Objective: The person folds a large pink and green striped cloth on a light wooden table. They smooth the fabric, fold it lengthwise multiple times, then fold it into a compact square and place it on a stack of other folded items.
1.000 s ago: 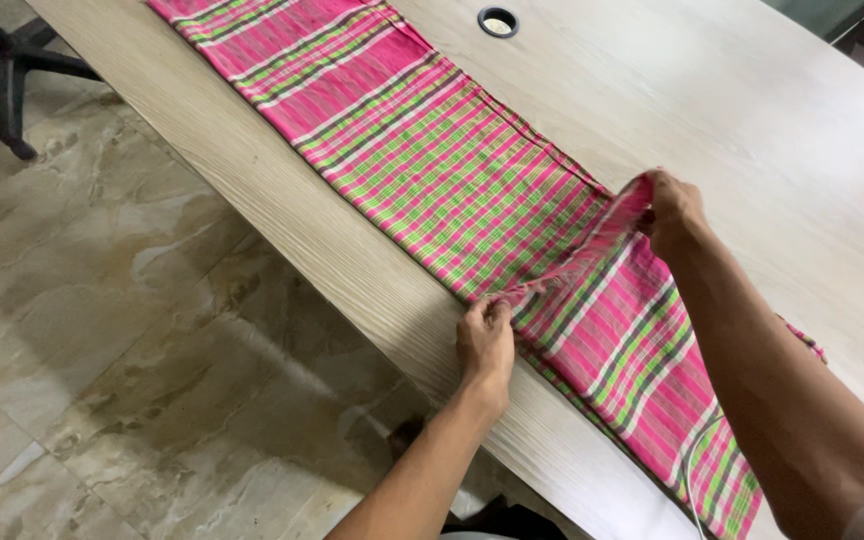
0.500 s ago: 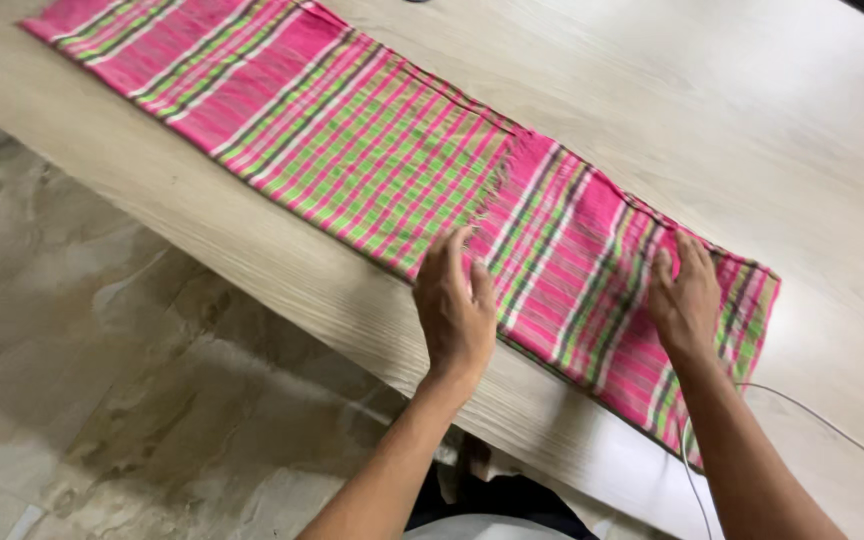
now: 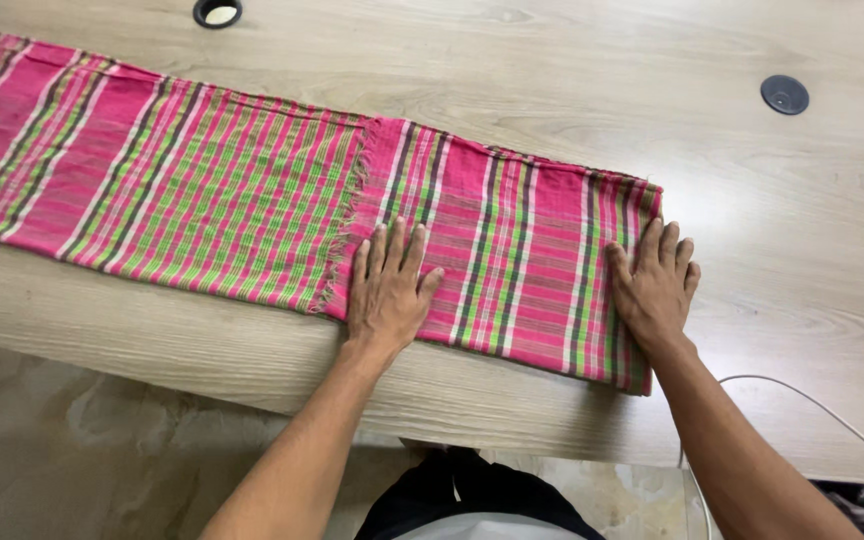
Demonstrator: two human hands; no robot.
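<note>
From the head view, a pale wood-grain worktop (image 3: 512, 60) fills most of the frame, with a round open cable hole (image 3: 217, 12) near the top left and a dark round cable cap (image 3: 784, 94) at the upper right; below its near edge lies a marbled stone floor (image 3: 62, 450). A long pink cloth with green and dark plaid stripes (image 3: 202, 190) lies flat on the worktop, its long axis running left to right, parallel to the near edge. Its right end is folded back over itself, so a fringed edge (image 3: 347, 225) crosses the cloth just left of the left hand. The left hand (image 3: 387, 285) presses flat with fingers spread on the folded layer beside the fringe; the right hand (image 3: 654, 285) lies flat, open-palmed, on the folded end at the right. Neither grips anything. The cloth's left end runs out of frame. A thin white cable (image 3: 802, 395) trails past the right forearm.
</note>
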